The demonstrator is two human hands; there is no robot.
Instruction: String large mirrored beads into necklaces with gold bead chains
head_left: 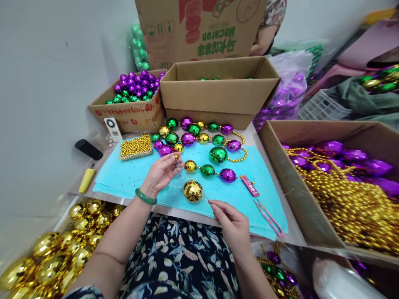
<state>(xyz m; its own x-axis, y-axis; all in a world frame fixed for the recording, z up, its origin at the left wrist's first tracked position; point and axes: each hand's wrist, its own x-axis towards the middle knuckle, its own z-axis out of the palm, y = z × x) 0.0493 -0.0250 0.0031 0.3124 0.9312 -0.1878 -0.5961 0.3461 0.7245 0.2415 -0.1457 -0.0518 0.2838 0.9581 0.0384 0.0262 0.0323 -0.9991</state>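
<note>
My left hand (162,171), with a green bangle at the wrist, pinches a small gold bead (176,157) at the upper tip of a long thin needle (195,181). The needle's lower end is pinched between the thumb and forefinger of my right hand (230,218). Just behind the needle a large faceted gold bead (192,192) lies on the blue cloth (168,201). Beyond my hands, a strand of green, purple and gold beads (188,139) is laid in curves, ending in small gold bead chain (246,154). A faint thread crosses the cloth near my left hand.
A clear tray of small gold beads (136,147) sits left. Pink thread snips (269,218) and a pink tag (249,185) lie right. Cardboard boxes (218,97) stand behind; another box (318,216) flanks the right. Large gold beads (52,268) fill the lower left. A person's arm (266,35) shows behind.
</note>
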